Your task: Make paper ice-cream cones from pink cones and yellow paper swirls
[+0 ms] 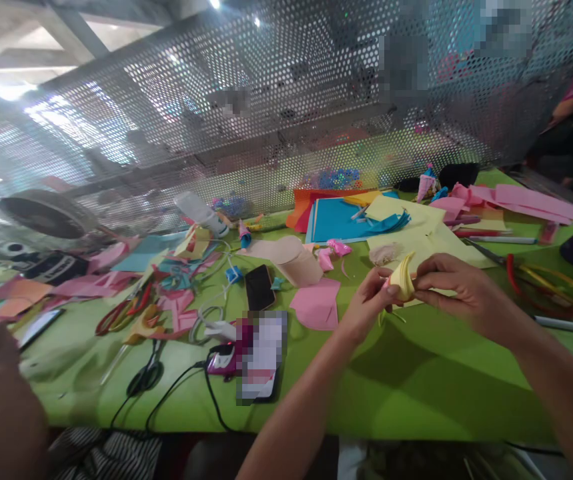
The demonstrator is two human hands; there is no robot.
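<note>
Between my two hands, just above the green table, is a small piece of folded yellow paper (404,279) with layered, curved edges. My left hand (373,293) is closed on its lower left side, the fingers wrapped around its base. My right hand (446,283) pinches its right edge between thumb and fingers. Thin yellow strips hang below the left fingers. Behind the hands lie pale yellow sheets (436,227) and a small beige crumpled piece (385,254). A pink paper sheet (316,305) rests left of my left hand.
Left of me are a black phone (259,288), a lit phone (265,357), cables, black-handled scissors (145,377) and paper scraps. Blue sheets (336,220) lie behind. Red-handled scissors (511,272) and a yellow ring (561,283) sit right. A perforated metal screen (266,120) stands behind the table (416,373).
</note>
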